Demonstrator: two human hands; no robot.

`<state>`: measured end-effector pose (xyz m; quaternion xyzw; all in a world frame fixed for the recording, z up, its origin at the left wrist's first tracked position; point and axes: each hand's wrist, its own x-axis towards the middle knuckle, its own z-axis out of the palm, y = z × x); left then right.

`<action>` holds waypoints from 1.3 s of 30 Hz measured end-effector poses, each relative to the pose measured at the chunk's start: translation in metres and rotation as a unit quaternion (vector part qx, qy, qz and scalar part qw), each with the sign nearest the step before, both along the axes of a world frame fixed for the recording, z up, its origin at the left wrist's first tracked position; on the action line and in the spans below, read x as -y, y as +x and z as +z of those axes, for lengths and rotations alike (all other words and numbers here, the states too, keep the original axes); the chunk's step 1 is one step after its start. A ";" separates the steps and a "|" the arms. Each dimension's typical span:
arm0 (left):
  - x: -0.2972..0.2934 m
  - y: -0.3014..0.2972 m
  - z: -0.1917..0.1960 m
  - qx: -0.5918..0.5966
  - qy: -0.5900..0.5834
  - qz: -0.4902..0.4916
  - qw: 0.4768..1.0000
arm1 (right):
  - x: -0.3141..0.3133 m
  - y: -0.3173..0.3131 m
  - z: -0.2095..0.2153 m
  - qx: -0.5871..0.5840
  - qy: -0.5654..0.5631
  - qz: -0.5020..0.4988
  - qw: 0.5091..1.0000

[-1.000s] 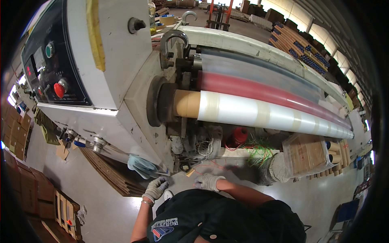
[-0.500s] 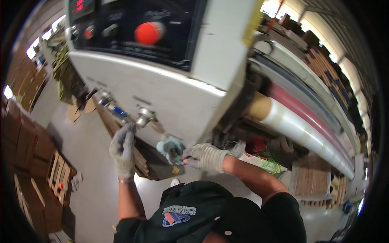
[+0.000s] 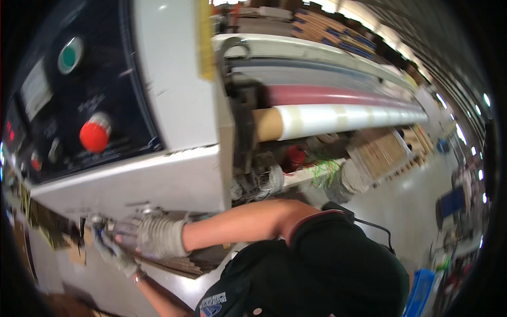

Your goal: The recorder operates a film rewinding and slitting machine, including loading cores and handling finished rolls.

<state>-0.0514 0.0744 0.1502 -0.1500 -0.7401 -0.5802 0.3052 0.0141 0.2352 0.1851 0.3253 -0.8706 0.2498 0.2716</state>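
Observation:
My right hand [image 3: 158,236], in a grey-white knit glove, reaches left across my front, just under a metal fitting [image 3: 149,210] on the machine's pale lower panel [image 3: 127,191]. Its fingers are blurred, and I cannot make out what they touch. Beside it and lower, my left hand [image 3: 117,259], also gloved, stretches up toward a second metal fitting [image 3: 96,218] with a bit of blue by it. The left fingertips are smeared and partly merge with the fitting, so a grip there cannot be told.
Above the panel is a dark control board [image 3: 68,105] with a red knob [image 3: 95,134] and a green button [image 3: 70,55]. To the right, a white roll [image 3: 338,119] and a red roller [image 3: 338,95] run along the machine. Cardboard [image 3: 377,153] lies beyond.
The view has swung right. My right hand has moved left from beside a light-blue cloth-like thing to the fittings, close to my left hand. That cloth-like thing no longer shows.

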 end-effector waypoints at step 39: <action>0.039 -0.083 0.036 0.221 0.340 0.006 0.914 | -0.084 0.053 -0.012 0.040 -0.008 -0.043 0.998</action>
